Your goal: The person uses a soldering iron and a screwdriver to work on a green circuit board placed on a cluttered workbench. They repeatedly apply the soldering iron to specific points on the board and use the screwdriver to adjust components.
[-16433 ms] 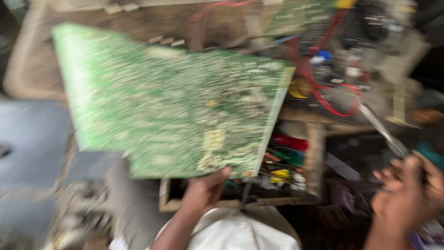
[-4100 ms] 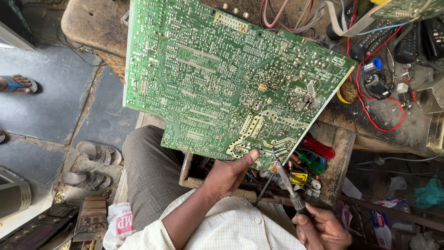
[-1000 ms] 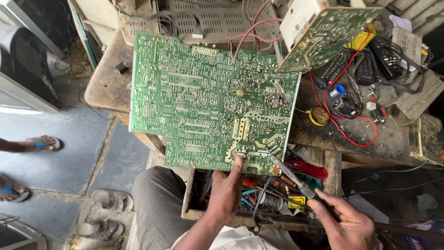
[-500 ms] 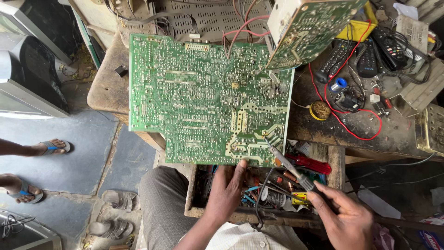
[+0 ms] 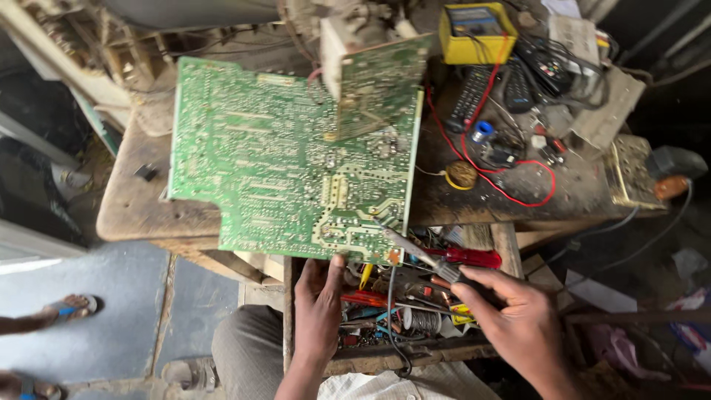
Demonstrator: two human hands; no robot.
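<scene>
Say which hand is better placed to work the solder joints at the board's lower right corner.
Right. The right hand holds the soldering iron, its tip at that corner of the large green circuit board. The left hand props the board's lower edge.

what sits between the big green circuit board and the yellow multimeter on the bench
In the head view, a smaller green board, tilted up, stands between the large circuit board and the yellow multimeter, overlapping the large board's top right corner.

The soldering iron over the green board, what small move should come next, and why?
Probably ease the iron's tip down onto the joint beneath it. The right hand has the tip at the board's lower right corner, while the left hand steadies the bottom edge. Contact can't be confirmed.
</scene>
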